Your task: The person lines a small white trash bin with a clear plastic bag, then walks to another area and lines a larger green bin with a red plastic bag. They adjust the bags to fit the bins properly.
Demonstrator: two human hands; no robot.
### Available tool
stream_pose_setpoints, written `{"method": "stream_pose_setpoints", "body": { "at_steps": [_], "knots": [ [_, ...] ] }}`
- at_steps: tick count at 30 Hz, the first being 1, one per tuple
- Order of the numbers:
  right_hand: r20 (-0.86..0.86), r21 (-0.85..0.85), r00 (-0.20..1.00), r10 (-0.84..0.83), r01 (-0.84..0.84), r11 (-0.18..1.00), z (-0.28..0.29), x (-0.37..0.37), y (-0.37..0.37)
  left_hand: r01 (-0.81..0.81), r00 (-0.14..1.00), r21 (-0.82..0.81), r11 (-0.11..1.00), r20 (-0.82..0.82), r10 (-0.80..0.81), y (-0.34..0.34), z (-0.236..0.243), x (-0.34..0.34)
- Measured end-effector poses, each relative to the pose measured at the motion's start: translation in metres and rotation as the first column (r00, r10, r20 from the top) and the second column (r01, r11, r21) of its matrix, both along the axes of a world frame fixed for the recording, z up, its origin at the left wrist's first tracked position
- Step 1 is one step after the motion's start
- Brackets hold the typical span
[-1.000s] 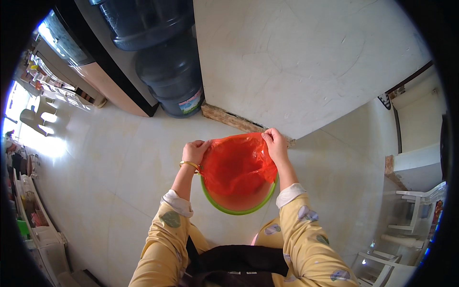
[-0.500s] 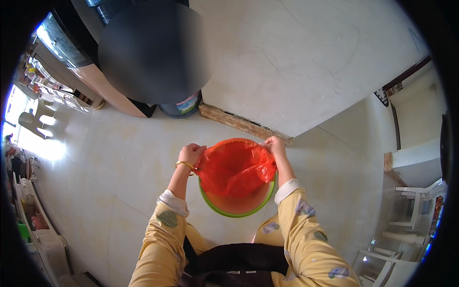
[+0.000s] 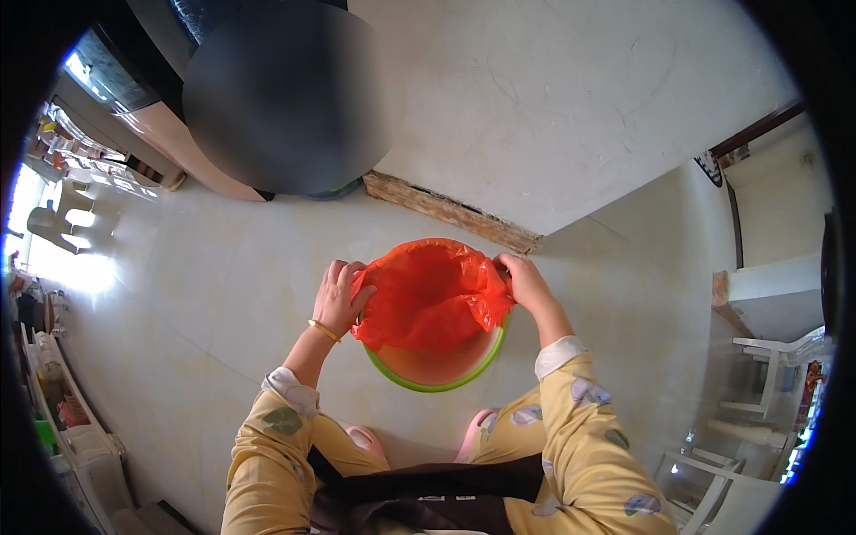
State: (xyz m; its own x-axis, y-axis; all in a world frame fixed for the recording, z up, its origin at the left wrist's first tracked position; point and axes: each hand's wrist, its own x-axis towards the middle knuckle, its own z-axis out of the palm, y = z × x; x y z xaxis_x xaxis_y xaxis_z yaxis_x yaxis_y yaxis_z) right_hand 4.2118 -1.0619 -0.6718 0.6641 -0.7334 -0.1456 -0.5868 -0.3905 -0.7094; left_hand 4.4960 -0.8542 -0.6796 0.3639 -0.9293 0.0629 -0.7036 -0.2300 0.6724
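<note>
We have a red plastic bag laid over the mouth of a green-rimmed tub, which stands on the floor before us. The bag covers the far rim and sags inside; the near rim is bare. Our right hand grasps the bag's bunched edge at the tub's right side. Our left hand touches the bag at the left, thumb apart from the fingers; we cannot tell whether that grip is firm. We judge the step in hand to be lining the tub; the next move seems to call for drawing the loose edge over the near rim without tearing it.

A gold bangle circles our left wrist. Pink slippers show just this side of the tub. Beyond it, apart from the rim, a worn wooden strip edges the foot of a white panel, limiting room there. A dark, blurred round shape hides the upper-left area. Farther right is a white chair.
</note>
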Motion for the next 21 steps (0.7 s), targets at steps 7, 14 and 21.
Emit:
{"method": "stream_pose_setpoints", "body": {
  "at_steps": [7, 14, 21],
  "knots": [
    [-0.065, 0.171, 0.993, -0.101, 0.111, 0.979, 0.040, 0.000, 0.016, -0.016, 0.974, 0.107, 0.994, 0.224, -0.008, 0.007, 0.018, -0.008],
    [-0.189, 0.192, 0.977, 0.096, -0.059, 0.980, 0.034, 0.006, 0.036, -0.104, 0.993, 0.395, 0.913, 0.087, 0.076, 0.023, 0.014, -0.027],
    [0.037, 0.004, 0.991, -0.131, 0.131, 0.991, 0.003, 0.021, 0.021, -0.247, 0.945, 0.026, 0.969, -0.214, 0.247, -0.014, -0.016, 0.003]
  ]
}}
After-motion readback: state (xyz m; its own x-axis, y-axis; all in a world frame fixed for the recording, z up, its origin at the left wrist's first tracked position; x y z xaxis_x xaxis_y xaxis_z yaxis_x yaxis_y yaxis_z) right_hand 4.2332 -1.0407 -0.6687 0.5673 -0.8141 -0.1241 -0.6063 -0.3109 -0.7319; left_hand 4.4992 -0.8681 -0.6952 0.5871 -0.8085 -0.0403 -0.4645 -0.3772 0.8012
